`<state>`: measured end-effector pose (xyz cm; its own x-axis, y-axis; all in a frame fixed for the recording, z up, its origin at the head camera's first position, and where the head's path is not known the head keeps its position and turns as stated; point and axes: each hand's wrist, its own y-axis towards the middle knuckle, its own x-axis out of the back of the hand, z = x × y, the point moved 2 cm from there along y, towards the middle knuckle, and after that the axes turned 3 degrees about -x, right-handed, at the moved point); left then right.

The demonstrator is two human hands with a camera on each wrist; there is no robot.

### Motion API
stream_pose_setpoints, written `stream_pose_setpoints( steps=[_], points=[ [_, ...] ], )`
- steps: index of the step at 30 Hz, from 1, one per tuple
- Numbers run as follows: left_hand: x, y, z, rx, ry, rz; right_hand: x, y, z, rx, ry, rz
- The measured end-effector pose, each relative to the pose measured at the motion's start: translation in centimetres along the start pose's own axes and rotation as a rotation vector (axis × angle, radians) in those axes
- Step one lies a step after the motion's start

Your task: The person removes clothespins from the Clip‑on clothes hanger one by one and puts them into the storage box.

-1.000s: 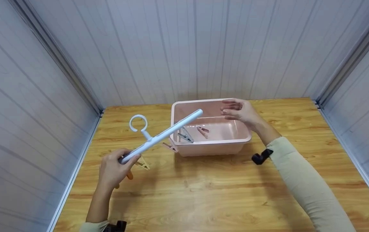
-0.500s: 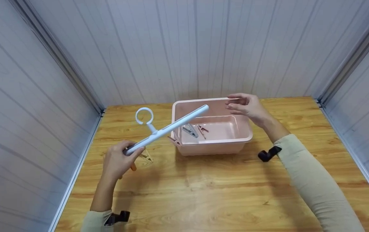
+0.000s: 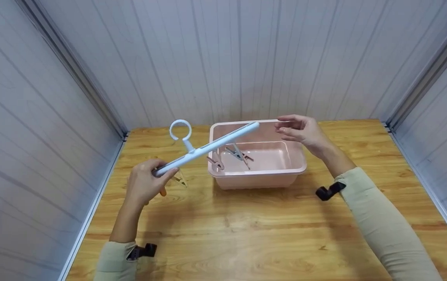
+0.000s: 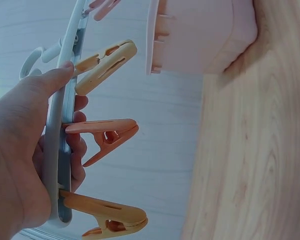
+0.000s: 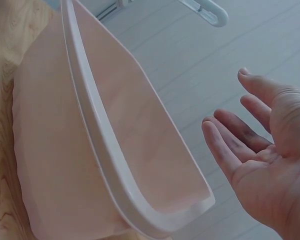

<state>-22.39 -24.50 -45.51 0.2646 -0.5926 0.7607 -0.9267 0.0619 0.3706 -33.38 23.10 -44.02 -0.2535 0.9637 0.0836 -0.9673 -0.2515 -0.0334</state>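
Observation:
My left hand [image 3: 145, 181] grips one end of a pale blue clip hanger [image 3: 215, 145], thumb along the bar, and holds it tilted with its far end raised over the basin. The hanger's round hook points up. Below the bar hang clothespins: a yellow clothespin [image 4: 107, 67], an orange clothespin [image 4: 110, 132] and an amber clothespin [image 4: 107, 212] close to the hand, then a pink clothespin [image 3: 216, 163] and a grey-blue clothespin [image 3: 234, 153] farther along. My right hand [image 3: 301, 132] hovers by the basin's right rim with relaxed fingers, holding nothing.
A pink plastic basin [image 3: 256, 182] stands at the back of the wood-grain table [image 3: 227, 230], near the panelled wall [image 3: 223, 58]. Side panels close off the left and right. A black wrist camera [image 3: 329, 191] juts from my right sleeve.
My left hand has carried the hanger up and a little right, farther over the basin, and the hanging clothespins have swung. My right hand has shifted slightly right.

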Motion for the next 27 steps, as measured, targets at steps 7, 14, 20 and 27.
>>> stream_pose_setpoints(
  steps=[7,14,20,27],
  points=[
    [-0.3,1.1,-0.6,0.004,0.009,0.043,0.1,-0.9,-0.9,0.018,0.104,0.026],
    [-0.5,2.0,-1.0,-0.028,0.025,0.018,0.2,-1.4,-1.3,0.009,0.140,0.017],
    [-0.8,2.5,-1.3,-0.054,0.022,0.015,0.1,-2.0,-1.4,-0.004,0.156,0.039],
    [-1.1,3.2,-1.9,-0.062,0.030,0.017,-0.1,-2.2,-1.6,0.016,0.227,0.045]
  ],
)
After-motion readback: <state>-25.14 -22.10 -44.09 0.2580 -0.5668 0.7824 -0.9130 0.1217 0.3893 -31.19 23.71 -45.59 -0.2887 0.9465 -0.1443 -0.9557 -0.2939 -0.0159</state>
